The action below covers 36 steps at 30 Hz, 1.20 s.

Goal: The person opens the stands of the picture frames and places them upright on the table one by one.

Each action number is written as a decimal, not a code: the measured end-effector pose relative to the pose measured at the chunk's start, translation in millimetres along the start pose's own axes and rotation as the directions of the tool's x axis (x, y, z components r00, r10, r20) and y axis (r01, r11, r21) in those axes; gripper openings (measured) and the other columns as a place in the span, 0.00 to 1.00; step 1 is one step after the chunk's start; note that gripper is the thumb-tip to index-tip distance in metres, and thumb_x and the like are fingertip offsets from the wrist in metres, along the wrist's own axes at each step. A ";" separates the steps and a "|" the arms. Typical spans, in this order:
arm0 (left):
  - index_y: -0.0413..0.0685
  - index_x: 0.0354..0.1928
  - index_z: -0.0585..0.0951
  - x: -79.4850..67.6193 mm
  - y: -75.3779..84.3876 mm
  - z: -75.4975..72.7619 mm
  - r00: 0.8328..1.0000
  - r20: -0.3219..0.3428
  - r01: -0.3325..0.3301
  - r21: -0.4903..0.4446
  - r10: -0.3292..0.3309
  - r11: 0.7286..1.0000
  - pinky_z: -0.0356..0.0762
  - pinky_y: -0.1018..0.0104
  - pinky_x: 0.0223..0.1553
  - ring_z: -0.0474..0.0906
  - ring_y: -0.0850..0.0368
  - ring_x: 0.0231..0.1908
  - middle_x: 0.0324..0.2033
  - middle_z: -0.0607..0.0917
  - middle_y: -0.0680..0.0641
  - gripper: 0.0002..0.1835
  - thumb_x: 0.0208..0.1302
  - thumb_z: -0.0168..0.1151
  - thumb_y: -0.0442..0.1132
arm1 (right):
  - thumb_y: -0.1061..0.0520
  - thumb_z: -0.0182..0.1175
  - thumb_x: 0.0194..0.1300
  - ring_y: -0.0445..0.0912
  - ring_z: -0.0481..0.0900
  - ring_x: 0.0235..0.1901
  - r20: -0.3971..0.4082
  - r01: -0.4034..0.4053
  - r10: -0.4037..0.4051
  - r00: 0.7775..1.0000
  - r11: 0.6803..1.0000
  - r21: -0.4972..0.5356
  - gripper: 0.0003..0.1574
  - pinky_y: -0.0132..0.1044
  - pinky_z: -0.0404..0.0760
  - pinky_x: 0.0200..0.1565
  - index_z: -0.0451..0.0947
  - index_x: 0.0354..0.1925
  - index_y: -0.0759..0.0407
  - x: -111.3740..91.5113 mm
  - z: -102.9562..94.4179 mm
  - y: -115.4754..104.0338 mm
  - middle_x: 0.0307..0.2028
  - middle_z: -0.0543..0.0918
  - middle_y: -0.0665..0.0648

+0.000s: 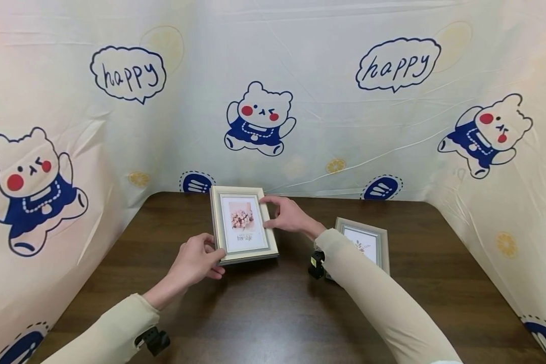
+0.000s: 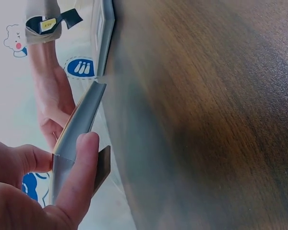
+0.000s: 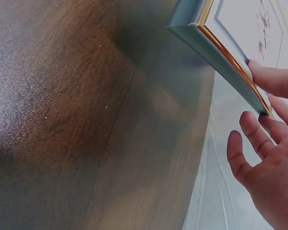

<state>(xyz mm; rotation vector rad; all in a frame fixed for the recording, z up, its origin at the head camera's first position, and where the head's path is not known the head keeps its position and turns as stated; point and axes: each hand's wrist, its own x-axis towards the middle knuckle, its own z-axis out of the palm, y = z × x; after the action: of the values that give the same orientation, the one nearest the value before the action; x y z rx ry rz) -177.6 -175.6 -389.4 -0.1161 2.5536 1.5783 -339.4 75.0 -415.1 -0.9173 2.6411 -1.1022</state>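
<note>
Head view: holds cream-bordered picture frame (image 1: 244,222), printed with a pink bouquet and "free style", tilted above dark wood table (image 1: 255,313). Grips its lower left corner with left hand (image 1: 197,258), thumb on front. Pinches its right border with right hand (image 1: 288,215). Has second picture frame (image 1: 368,240), printed with a leaf sprig, to the right of the bouquet frame, partly behind cream right sleeve (image 1: 373,288). Has bear-print cloth (image 1: 327,65) behind the bouquet frame.

Left wrist view: shows bouquet frame nearly edge-on, one left finger laid across its grey edge; shows brown flat piece (image 2: 103,168) at its back.

Right wrist view: shows bouquet frame apart from tabletop, right thumb on its face, fingertip at its rear edge.
</note>
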 end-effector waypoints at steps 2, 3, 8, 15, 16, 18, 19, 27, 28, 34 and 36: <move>0.27 0.63 0.69 -0.3 0.8 -0.4 1.000 -0.002 -0.001 0.000 0.001 1.000 0.88 0.51 0.30 0.88 0.47 0.24 0.32 0.87 0.36 0.23 0.72 0.64 0.30 | 0.58 0.76 0.63 0.42 0.71 0.24 -0.002 0.001 -0.001 1.000 1.000 0.005 0.43 0.34 0.71 0.30 0.72 0.73 0.55 -0.4 0.5 0.4 0.44 0.81 0.67; 0.27 0.63 0.69 -0.6 1.2 -0.6 1.000 -0.004 -0.002 0.001 0.002 1.000 0.88 0.51 0.30 0.88 0.47 0.24 0.32 0.88 0.36 0.24 0.72 0.64 0.30 | 0.58 0.76 0.63 0.42 0.71 0.24 -0.002 0.000 0.000 1.000 1.000 0.007 0.43 0.34 0.71 0.30 0.72 0.73 0.55 -0.8 0.8 0.5 0.44 0.81 0.68; 0.27 0.63 0.69 -1.6 2.3 -1.6 1.000 -0.007 -0.006 -0.001 0.006 1.000 0.88 0.51 0.31 0.88 0.48 0.24 0.32 0.88 0.36 0.24 0.71 0.65 0.30 | 0.58 0.76 0.63 0.42 0.71 0.24 -0.008 0.001 -0.001 1.000 1.000 0.025 0.43 0.34 0.71 0.30 0.72 0.73 0.55 -2.3 1.6 -0.1 0.43 0.81 0.67; 0.27 0.62 0.70 -2.8 4.1 -2.8 0.999 -0.017 -0.036 -0.006 0.036 0.999 0.88 0.51 0.29 0.88 0.47 0.24 0.29 0.86 0.40 0.23 0.71 0.64 0.30 | 0.59 0.76 0.63 0.42 0.71 0.23 -0.029 0.035 -0.033 0.999 0.998 0.046 0.42 0.35 0.72 0.29 0.73 0.73 0.56 -3.3 1.1 -0.5 0.41 0.81 0.60; 0.27 0.62 0.70 -3.0 4.4 -2.9 0.999 -0.018 -0.038 -0.005 0.038 0.999 0.88 0.52 0.29 0.88 0.47 0.24 0.29 0.86 0.39 0.23 0.70 0.64 0.30 | 0.59 0.76 0.63 0.43 0.72 0.24 -0.031 0.036 -0.035 0.999 0.998 0.049 0.42 0.35 0.73 0.30 0.73 0.73 0.56 -3.3 1.2 -0.3 0.41 0.81 0.59; 0.27 0.62 0.70 -3.6 4.9 -3.2 0.999 -0.019 -0.037 -0.005 0.037 0.999 0.88 0.52 0.29 0.88 0.47 0.24 0.30 0.86 0.38 0.23 0.70 0.65 0.30 | 0.59 0.76 0.63 0.43 0.72 0.25 -0.035 0.034 -0.033 0.999 0.998 0.051 0.42 0.35 0.73 0.30 0.73 0.72 0.56 -3.9 1.5 0.1 0.41 0.81 0.57; 0.27 0.62 0.70 -3.7 5.1 -3.3 0.999 -0.019 -0.037 -0.003 0.037 0.999 0.88 0.52 0.29 0.88 0.47 0.24 0.30 0.86 0.38 0.23 0.70 0.65 0.30 | 0.59 0.76 0.63 0.44 0.73 0.25 -0.036 0.034 -0.032 0.999 0.998 0.053 0.42 0.35 0.73 0.30 0.73 0.72 0.56 -4.0 1.7 0.5 0.41 0.81 0.57; 0.27 0.63 0.70 -3.9 7.7 -5.0 0.998 -0.028 -0.049 0.001 0.049 0.999 0.88 0.53 0.29 0.88 0.47 0.23 0.28 0.86 0.40 0.25 0.69 0.66 0.30 | 0.59 0.76 0.63 0.46 0.74 0.26 -0.047 0.022 -0.019 0.999 0.997 0.073 0.42 0.35 0.72 0.30 0.73 0.72 0.55 -5.3 3.0 1.3 0.35 0.80 0.60; 0.27 0.63 0.70 -3.8 7.9 -5.2 0.998 -0.030 -0.051 0.001 0.051 0.999 0.88 0.53 0.28 0.88 0.47 0.23 0.27 0.86 0.40 0.25 0.69 0.66 0.30 | 0.59 0.76 0.63 0.45 0.73 0.26 -0.050 0.023 -0.020 0.999 0.997 0.073 0.42 0.35 0.72 0.30 0.73 0.72 0.55 -5.4 3.2 1.4 0.34 0.80 0.60; 0.27 0.63 0.70 -4.1 9.9 -5.8 0.998 -0.036 -0.060 0.000 0.060 0.998 0.87 0.56 0.27 0.88 0.47 0.23 0.26 0.86 0.41 0.26 0.69 0.67 0.31 | 0.59 0.76 0.63 0.44 0.73 0.26 -0.062 0.027 -0.021 0.998 0.996 0.086 0.42 0.36 0.71 0.30 0.73 0.72 0.55 -6.7 4.9 2.1 0.35 0.80 0.60; 0.27 0.64 0.70 -4.2 10.8 -6.1 0.997 -0.039 -0.063 0.002 0.063 0.998 0.87 0.57 0.26 0.88 0.47 0.23 0.26 0.86 0.41 0.26 0.69 0.67 0.31 | 0.59 0.76 0.63 0.45 0.72 0.26 -0.064 0.025 -0.019 0.998 0.996 0.091 0.42 0.36 0.71 0.30 0.74 0.72 0.55 -7.1 5.5 2.0 0.35 0.80 0.59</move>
<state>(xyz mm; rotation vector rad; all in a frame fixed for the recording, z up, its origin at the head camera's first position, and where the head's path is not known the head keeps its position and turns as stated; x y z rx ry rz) -175.5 -176.3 -376.6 -0.0678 2.6124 1.6121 -332.8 76.9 -421.3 -0.9101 2.6106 -1.2671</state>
